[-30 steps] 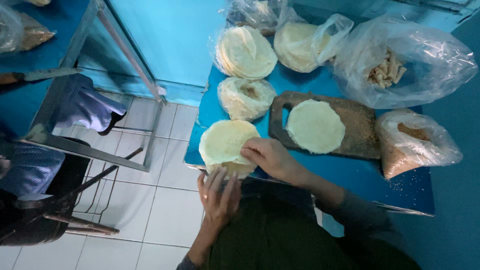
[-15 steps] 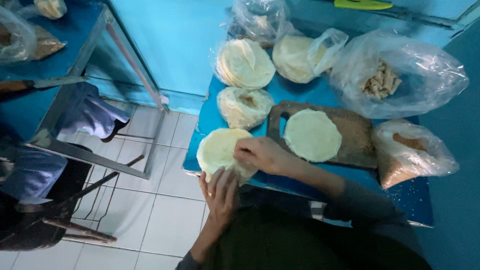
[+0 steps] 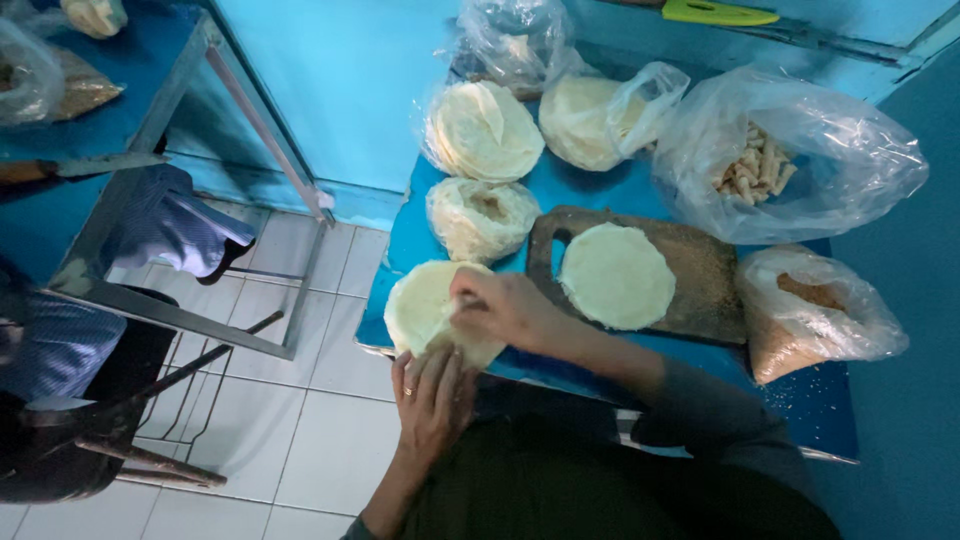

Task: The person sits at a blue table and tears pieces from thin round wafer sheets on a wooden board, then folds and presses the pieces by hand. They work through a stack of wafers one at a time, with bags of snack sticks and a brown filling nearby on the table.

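A stack of pale round flat wrappers [image 3: 425,305] lies at the front left corner of the blue table [image 3: 560,190]. My right hand [image 3: 505,310] rests on top of the stack, fingers pinching at the top wrapper's edge. My left hand [image 3: 432,395], with a ring on one finger, is under the stack's near edge at the table's rim, fingers spread. One single round wrapper [image 3: 617,275] lies flat on a dark wooden board [image 3: 700,270] just to the right.
Plastic bags hold more wrappers [image 3: 485,130] [image 3: 590,120], a smaller bundle [image 3: 480,218], short pale sticks [image 3: 755,170] and brown crumbs [image 3: 810,310]. A metal frame table [image 3: 240,110] and a dark chair [image 3: 90,440] stand on the white tiled floor at left, beside a person's blue sleeve.
The view has shifted slightly. My right hand has slid a little over the stack of wrappers; my left hand stays under its near edge.
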